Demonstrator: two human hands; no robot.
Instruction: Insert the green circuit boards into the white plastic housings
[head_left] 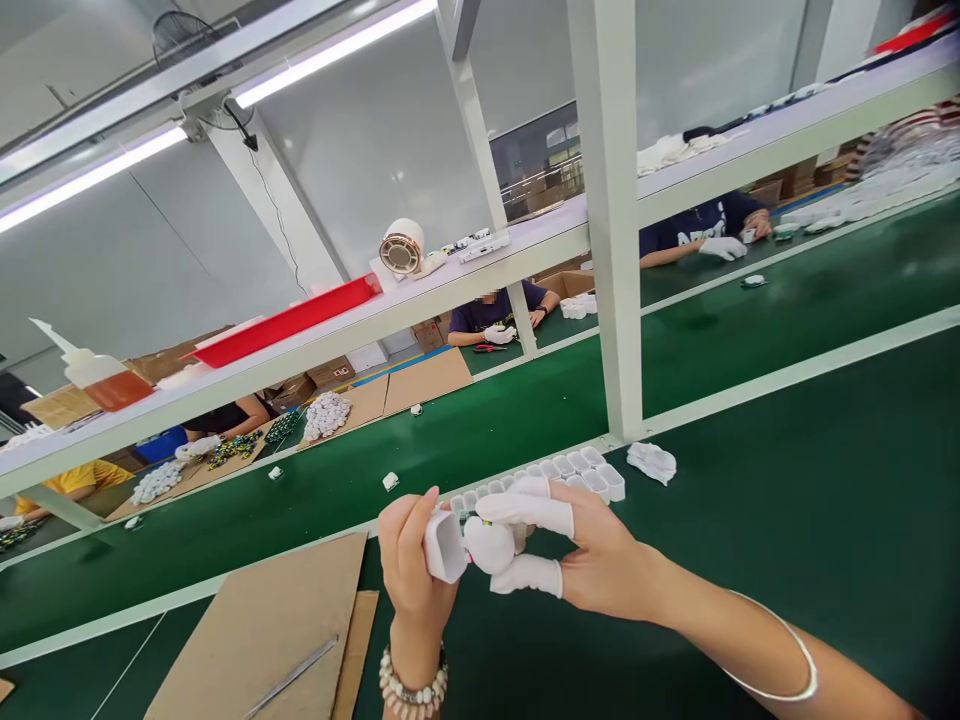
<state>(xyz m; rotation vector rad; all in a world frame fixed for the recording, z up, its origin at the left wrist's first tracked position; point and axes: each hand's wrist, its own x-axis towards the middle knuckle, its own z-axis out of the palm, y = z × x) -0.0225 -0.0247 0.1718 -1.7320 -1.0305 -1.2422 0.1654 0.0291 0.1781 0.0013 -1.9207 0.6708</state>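
Observation:
My left hand (409,555) is wrapped round a hollow white plastic housing (448,548), its open end turned toward me and to the right. My right hand (577,545), with white finger cots on several fingers, pinches a rounded white plastic part (490,545). A bit of green circuit board (466,518) shows at that part's upper left edge. The two white pieces are close together; whether they touch I cannot tell. Just behind my hands stand rows of white open housings (592,470), partly covered by my right fingers. A crumpled white glove or cloth (652,462) lies to their right.
Cardboard sheets (277,620) lie at the left with metal tweezers (292,678) on them. Beyond runs a green conveyor belt (487,430) carrying small white parts (391,481). A white post (611,220) supports a shelf (450,290) ahead. Co-workers sit across the belt.

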